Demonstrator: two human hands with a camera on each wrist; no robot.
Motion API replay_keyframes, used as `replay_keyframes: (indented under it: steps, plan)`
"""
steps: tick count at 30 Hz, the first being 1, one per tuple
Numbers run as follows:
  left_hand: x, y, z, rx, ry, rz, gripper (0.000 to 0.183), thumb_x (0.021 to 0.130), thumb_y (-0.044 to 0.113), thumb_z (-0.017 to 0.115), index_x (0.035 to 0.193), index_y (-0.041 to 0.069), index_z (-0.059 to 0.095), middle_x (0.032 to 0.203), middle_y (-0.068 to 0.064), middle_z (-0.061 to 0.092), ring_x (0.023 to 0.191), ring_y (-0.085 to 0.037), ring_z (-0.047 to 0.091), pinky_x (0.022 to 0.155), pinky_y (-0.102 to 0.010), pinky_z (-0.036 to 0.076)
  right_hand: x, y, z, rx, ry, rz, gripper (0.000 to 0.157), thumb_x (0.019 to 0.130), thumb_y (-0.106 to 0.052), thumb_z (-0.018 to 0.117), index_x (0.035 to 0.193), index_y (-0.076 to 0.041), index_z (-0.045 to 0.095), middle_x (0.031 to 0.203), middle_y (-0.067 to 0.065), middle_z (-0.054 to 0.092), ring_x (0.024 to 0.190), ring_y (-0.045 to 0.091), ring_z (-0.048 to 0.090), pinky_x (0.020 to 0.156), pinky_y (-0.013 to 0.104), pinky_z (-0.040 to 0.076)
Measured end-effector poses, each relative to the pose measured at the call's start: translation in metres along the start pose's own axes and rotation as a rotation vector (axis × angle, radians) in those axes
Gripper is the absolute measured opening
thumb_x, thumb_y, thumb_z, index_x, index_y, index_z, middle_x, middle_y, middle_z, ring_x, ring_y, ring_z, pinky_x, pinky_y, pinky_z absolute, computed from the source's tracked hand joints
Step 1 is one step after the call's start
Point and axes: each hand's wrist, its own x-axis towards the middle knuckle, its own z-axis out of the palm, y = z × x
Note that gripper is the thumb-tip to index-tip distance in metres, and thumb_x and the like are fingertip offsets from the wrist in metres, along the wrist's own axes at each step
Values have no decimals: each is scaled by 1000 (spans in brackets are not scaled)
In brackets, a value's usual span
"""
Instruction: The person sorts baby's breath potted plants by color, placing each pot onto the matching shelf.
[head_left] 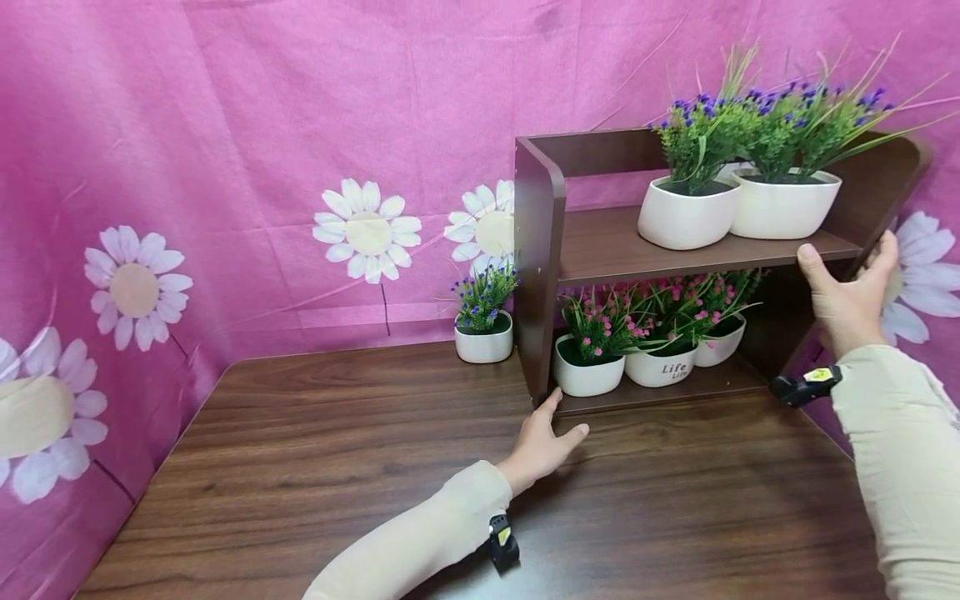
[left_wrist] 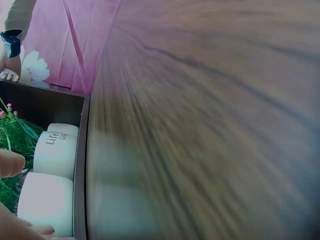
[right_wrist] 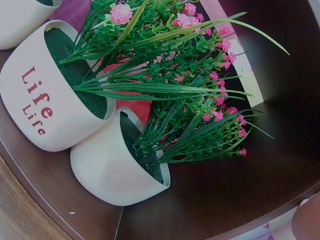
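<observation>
A dark brown two-tier shelf [head_left: 600, 250] stands on the wooden table. My left hand [head_left: 542, 446] touches the front lower corner of its left side panel, thumb spread to the right. At the opposite end my right hand [head_left: 855, 300] grips the right side panel, thumb on the inner side and fingers outside. White pots with purple flowers, a left one [head_left: 690, 215] and a right one [head_left: 787, 204], sit on the upper tier. Below are three white pots with pink flowers: a left one [head_left: 591, 373], a "Life" pot [right_wrist: 50, 95] and a right one [right_wrist: 117, 162].
A small white pot [head_left: 483, 343] with purple flowers stands against the shelf's left side. Behind hangs a pink cloth [head_left: 262, 108] printed with large daisies. The brown wooden tabletop [head_left: 315, 450] stretches to the left and front.
</observation>
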Motion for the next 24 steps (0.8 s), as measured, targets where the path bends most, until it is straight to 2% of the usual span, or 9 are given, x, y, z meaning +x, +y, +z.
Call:
replay_keyframes:
  steps: [7,10,13,19,24]
  plan:
    - [-9,-12,-19,5,-36,101,57,92,23,64,140,-2,45,138,-14,53,128,-27,48,104,-42,41,1,1,-1,6,5,1,85,85,-15,68,150,-23,13,153,-5,21,137,3,18,106,5,11]
    - [-14,-18,-29,-7,-50,118,53,92,21,63,138,-2,48,136,-14,55,126,-29,49,102,-46,42,1,2,0,12,4,4,86,85,-15,68,150,-24,13,153,-6,20,136,2,17,106,5,10]
    - [-16,-26,-39,-2,-36,132,52,91,19,64,136,-3,50,133,-16,57,124,-31,52,100,-48,44,1,3,0,38,5,8,86,85,-15,69,150,-24,13,153,-6,21,136,2,17,106,5,11]
    - [-17,-36,-67,48,-2,139,54,89,21,66,135,-3,51,129,-21,59,117,-36,56,97,-51,45,1,2,1,76,8,9,87,85,-13,69,150,-23,13,154,-6,19,137,1,16,106,5,10]
    - [-15,-42,-91,105,37,109,57,88,23,67,136,-2,50,129,-21,58,116,-37,56,95,-52,45,1,2,1,67,5,27,87,85,-15,69,151,-25,13,154,-7,19,137,1,16,107,5,10]
